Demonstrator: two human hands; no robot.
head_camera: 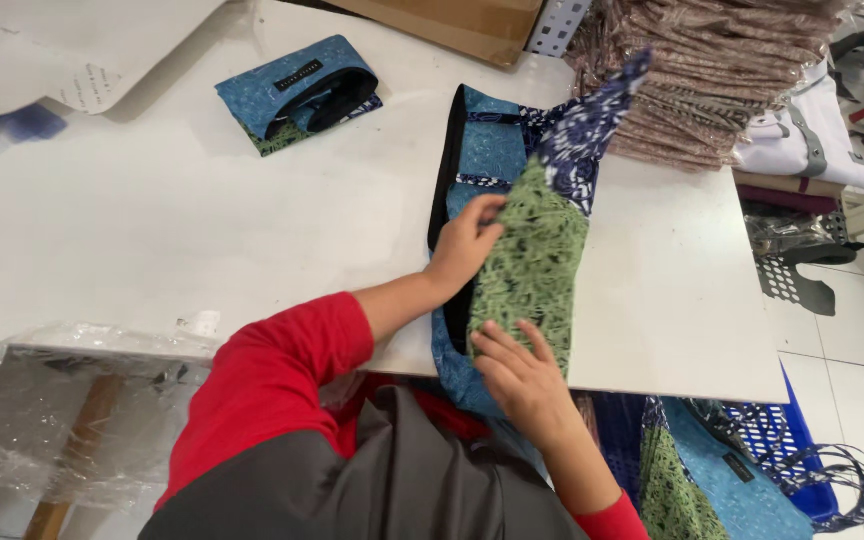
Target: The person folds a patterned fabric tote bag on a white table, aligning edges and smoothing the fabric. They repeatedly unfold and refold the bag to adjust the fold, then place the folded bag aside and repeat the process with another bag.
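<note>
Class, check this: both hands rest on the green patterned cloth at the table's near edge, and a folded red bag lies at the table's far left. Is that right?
One detail is wrong: the folded bag at the far left is blue, not red, as the head view shows. The left hand and right hand do rest on the green patterned cloth at the table edge.

Under my left hand (464,245) and my right hand (520,372) the patchwork bag (527,255) is soft matt printed cloth. The table (182,220) looks smooth, white and matt. The folded bag (297,92) is the same cloth; the stacked packs (697,80) have glossy plastic wrap
</note>
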